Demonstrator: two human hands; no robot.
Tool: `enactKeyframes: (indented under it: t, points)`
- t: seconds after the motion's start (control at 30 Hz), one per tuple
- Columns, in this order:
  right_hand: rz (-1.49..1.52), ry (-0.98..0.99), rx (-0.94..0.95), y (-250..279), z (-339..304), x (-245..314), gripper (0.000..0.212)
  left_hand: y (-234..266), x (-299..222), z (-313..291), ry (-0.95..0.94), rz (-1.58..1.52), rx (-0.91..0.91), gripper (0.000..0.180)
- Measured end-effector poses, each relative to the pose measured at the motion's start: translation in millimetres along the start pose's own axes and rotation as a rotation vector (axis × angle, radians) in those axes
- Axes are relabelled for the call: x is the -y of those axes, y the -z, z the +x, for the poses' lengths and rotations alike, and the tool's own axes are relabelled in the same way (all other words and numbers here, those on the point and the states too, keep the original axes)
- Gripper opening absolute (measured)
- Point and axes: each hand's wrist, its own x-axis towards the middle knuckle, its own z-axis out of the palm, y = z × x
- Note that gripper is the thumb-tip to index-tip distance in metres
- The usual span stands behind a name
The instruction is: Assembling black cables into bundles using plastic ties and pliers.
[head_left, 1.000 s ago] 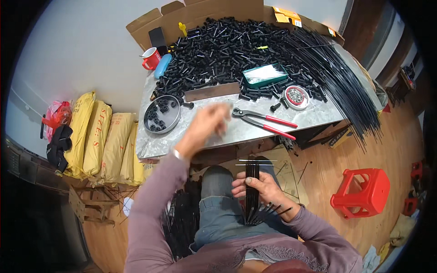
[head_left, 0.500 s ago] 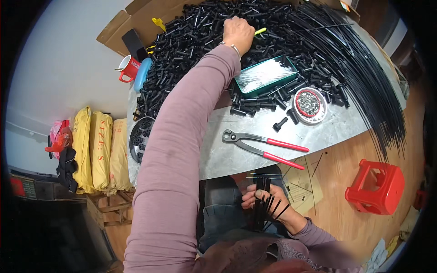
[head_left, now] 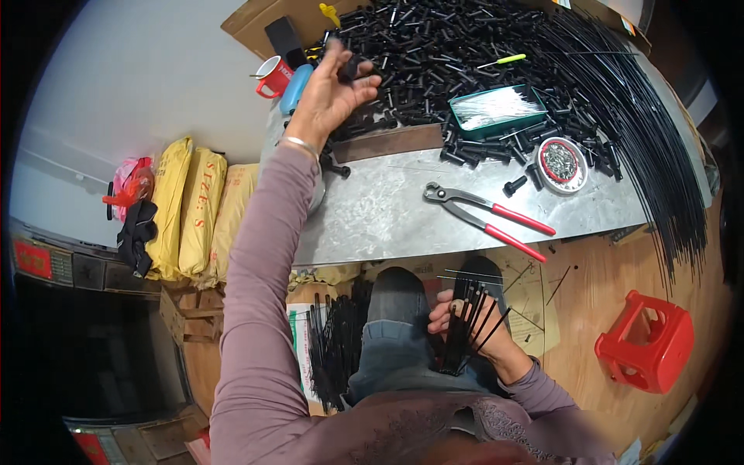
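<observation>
I have the bare left hand (head_left: 329,101) over the heaped black cylindrical parts (head_left: 422,58), fingers half open; I cannot tell whether they grip anything. My bare right hand (head_left: 484,329) wraps slim black rods (head_left: 456,345) above blue jeans (head_left: 387,349).

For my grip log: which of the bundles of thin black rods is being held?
The small bundle in the right hand; the larger tabletop bundle and the low bundle beside the left leg are unheld.

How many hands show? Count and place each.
2: the left hand is at the left side of the black pile; the right hand, nearer the body, holds black rods.
</observation>
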Motion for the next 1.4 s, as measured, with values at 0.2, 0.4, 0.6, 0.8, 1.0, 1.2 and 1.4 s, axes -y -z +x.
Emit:
enactKeyframes:
  t: [0.2,0.4,0.6,0.8,1.0,1.2,1.4]
  points:
    - [-0.047,-0.032,-0.002,-19.4,-1.4,-3.1,0.03,16.2,18.8,-16.8,-0.018,0.656,-0.212,0.043]
    - [-0.073,-0.03,-0.006,-21.8,3.7,-4.0,0.031,-0.8,57.8,6.4,-0.78,1.952,-0.081,0.025]
    - [-0.057,-0.042,-0.031,-12.8,6.7,-0.7,0.033,5.1,53.9,37.3,-0.821,2.19,0.084,0.022]
    - [-0.042,-0.063,-0.023,-13.6,3.5,0.1,0.033,-0.3,42.7,26.1,-0.796,1.882,-0.122,0.03]
    - [0.031,-0.013,-0.044,-14.2,-6.6,-9.6,0.026,2.1,27.0,-2.0,-0.876,1.794,-0.221,0.035]
    - [-0.041,0.054,-0.049,-16.6,-10.1,-21.5,0.029,-15.3,11.2,-38.1,-0.727,1.455,-0.311,0.031]
    - [-0.107,0.068,-0.024,-40.7,-15.8,-17.2,0.028,-60.5,55.0,-158.4,-0.223,0.917,0.086,0.022]
